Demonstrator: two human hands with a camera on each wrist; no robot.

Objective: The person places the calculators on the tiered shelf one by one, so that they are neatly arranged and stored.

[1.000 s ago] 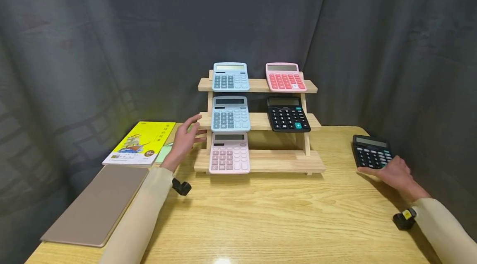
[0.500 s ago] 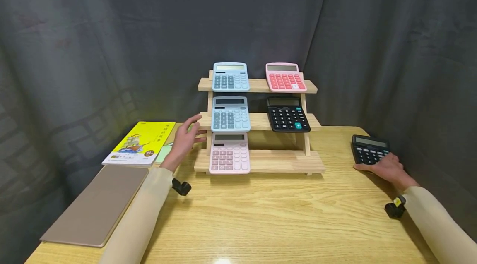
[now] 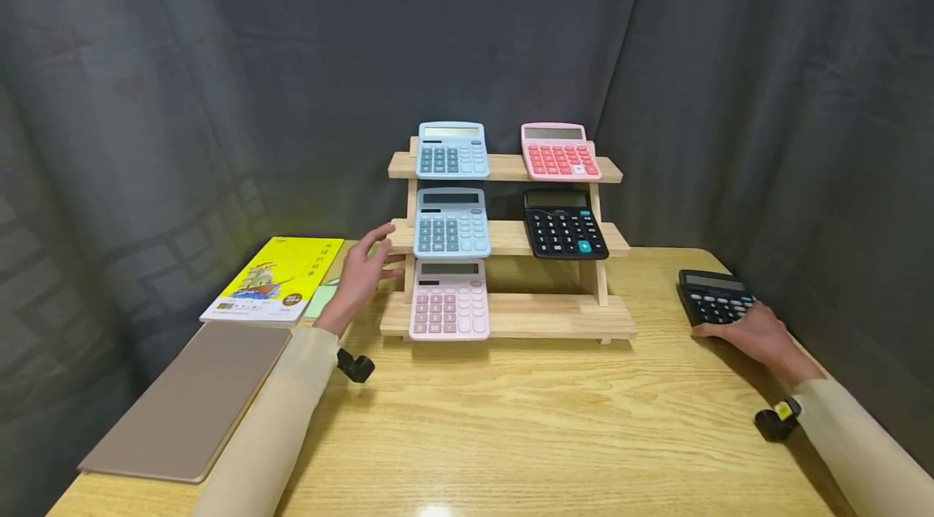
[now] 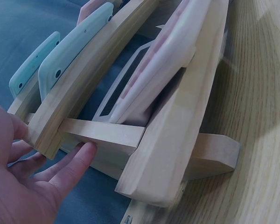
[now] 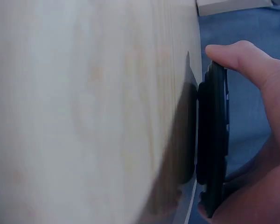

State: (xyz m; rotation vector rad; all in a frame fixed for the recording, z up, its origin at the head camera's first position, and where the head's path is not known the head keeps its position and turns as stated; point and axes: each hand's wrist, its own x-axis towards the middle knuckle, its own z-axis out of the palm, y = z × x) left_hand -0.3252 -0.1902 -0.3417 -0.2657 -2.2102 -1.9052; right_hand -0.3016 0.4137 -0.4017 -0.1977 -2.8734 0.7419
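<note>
My right hand [image 3: 755,332] grips a black calculator [image 3: 713,296] by its side edges, at the table's right end. In the right wrist view this calculator [image 5: 212,135] appears edge-on between thumb and fingers, very close to the tabletop; whether it touches is unclear. At the left end of a three-tier wooden stand [image 3: 562,314], my left hand [image 3: 359,274] has spread fingers touching the wood near the middle shelf. On the stand's left side are two blue calculators [image 3: 452,223] and a pale pink calculator [image 3: 449,302]. A pink calculator [image 3: 560,152] and another black calculator [image 3: 564,224] occupy the right.
Left of the stand lie a yellow book [image 3: 280,278], a light green item [image 3: 319,302] partly beside it, and a brown notebook [image 3: 190,399]. The wooden table [image 3: 511,428] extends in front. A dark grey curtain [image 3: 503,31] hangs behind and along the sides.
My right hand first shifted left along the black calculator; since then hand and calculator have moved slightly left and nearer. My left hand and the stand look unmoved.
</note>
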